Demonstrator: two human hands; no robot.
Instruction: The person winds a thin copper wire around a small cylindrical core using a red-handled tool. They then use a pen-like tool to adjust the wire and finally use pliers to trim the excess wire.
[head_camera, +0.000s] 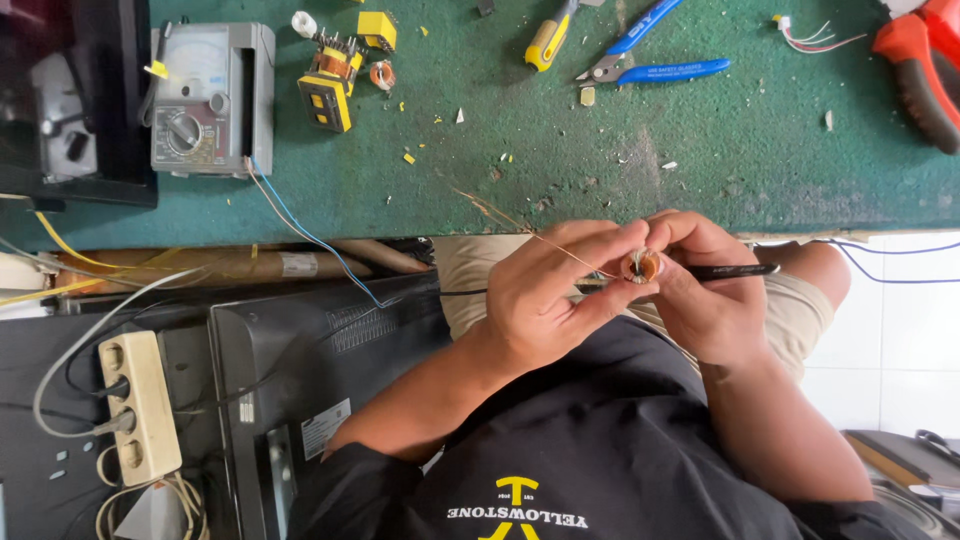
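Both my hands are held together over my lap, just below the edge of the green bench (560, 170). My left hand (545, 295) pinches a small round copper coil (641, 266) between thumb and fingers. A thin copper wire (505, 218) runs from the coil up and to the left, over the bench edge. My right hand (700, 295) touches the coil from the other side and grips a slim black tool (742, 270) that points right. How the tool's tip meets the coil is hidden by my fingers.
On the bench lie a grey analog meter (210, 100), yellow transformer parts (330, 88), a yellow-handled screwdriver (548, 40), blue-handled pliers (655, 65) and a red-and-black tool (925, 75). A white power strip (140, 405) and a black screen casing (320, 380) sit lower left.
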